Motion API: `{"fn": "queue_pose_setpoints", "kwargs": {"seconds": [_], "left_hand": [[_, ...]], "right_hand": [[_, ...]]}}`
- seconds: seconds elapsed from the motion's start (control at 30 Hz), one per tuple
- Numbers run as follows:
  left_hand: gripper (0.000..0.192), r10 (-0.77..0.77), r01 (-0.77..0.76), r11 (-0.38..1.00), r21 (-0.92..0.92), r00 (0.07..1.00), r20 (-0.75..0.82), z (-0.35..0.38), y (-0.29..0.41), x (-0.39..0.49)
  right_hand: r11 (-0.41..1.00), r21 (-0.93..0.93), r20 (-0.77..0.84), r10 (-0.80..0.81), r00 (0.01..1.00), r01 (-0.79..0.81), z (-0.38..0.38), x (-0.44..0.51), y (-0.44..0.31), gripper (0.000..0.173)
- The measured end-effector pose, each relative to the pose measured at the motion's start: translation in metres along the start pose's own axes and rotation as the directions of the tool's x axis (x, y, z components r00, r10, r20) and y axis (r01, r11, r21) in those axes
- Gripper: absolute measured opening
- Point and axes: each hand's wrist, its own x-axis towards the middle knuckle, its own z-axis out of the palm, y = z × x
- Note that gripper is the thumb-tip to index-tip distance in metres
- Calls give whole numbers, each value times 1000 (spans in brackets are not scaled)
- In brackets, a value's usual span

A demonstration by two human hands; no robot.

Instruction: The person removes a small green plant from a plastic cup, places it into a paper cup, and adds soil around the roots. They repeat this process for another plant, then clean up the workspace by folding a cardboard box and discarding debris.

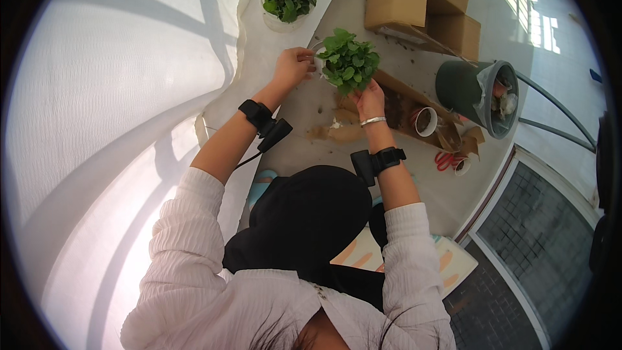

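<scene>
A leafy green potted plant (pixel 351 61) is in front of me, its white pot (pixel 321 61) mostly hidden by the leaves. My left hand (pixel 295 65) is at the pot's left side, fingers bent around a thin clear or white piece at its rim; whether it grips the pot or that piece is unclear. My right hand (pixel 370 99) touches the lower right of the foliage, palm partly turned up, its fingertips hidden beneath the leaves. A second leafy plant in a white pot (pixel 284 22) stands farther away on a white surface at the upper left.
An open cardboard box (pixel 396 0) is at the upper right, near a tipped dark green bucket (pixel 461 90). A long cardboard tray (pixel 406 90) holds soil and a white-rimmed cup (pixel 426 122). Red-handled scissors (pixel 443 161) lie beside a smaller cup (pixel 461 166). White fabric hangs at left.
</scene>
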Motion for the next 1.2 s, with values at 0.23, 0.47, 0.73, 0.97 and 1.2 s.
{"fn": "queue_pose_setpoints", "kwargs": {"seconds": [0.23,0.47,0.73,0.97,1.2], "left_hand": [[28,380,-232,742,629,918,-110,-4,-22,12],[23,-82,83,996,27,995,-51,-11,-25,9],[22,21,-26,999,-32,987,-162,-4,-17,-3],[21,173,-170,985,33,963,-207,1,-22,1],[19,250,-220,960,173,951,-182,3,-21,11]], "right_hand": [[975,-213,50,-60,997,69,11,10,5,12],[931,-366,46,16,999,2,22,21,-4,11],[870,-493,0,-19,1000,17,24,17,1,14],[694,-686,75,-232,970,219,23,22,13,17],[598,-753,100,-308,946,274,21,22,9,17]]}}
